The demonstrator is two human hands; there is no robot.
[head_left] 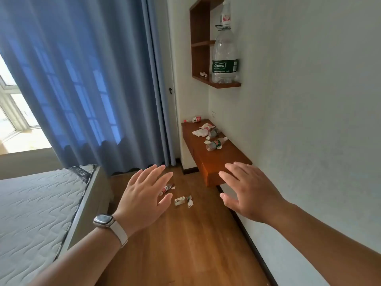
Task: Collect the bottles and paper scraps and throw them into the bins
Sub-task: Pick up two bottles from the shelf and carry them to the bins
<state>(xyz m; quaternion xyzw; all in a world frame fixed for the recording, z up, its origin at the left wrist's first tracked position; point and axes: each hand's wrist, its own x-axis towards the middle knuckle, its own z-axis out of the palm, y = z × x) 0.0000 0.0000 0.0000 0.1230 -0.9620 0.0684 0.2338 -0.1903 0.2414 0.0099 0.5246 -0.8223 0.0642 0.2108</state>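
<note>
Daylight from a window (12, 112) marks the far left, with a bare quilted mattress (41, 203) below it and a blue curtain (92, 79) hanging to the floor beside it. Your left hand (142, 199), watch (104, 220) on the wrist, is held out palm down above the wooden floor (185, 244), fingers straight and spread, holding nothing. Partly hidden behind its fingers, a red-labelled floor bottle (167, 188) lies on its side on the boards. Just right of it lie a small carton (179, 200) and a crumpled floor scrap (189, 202), close together. Further right, a wall-mounted wooden ledge (218, 159) carries two bottles (216, 143) lying near each other, with white paper scraps (200, 132) beside them. A far bottle (194, 119) lies at the ledge's far end; whether it rests on the ledge cannot be told from this view. Above, a wooden wall shelf (201, 38) holds an upright large bottle (224, 56) with a green label, a second bottle (225, 15) above its cap, and a shelf scrap (203, 74) on the bottom board. Your right hand (247, 193) is extended over the near end of the ledge, fingers straight and spread, gripping nothing; contact with the wood cannot be confirmed. White wall (309, 100) fills the right side.
</note>
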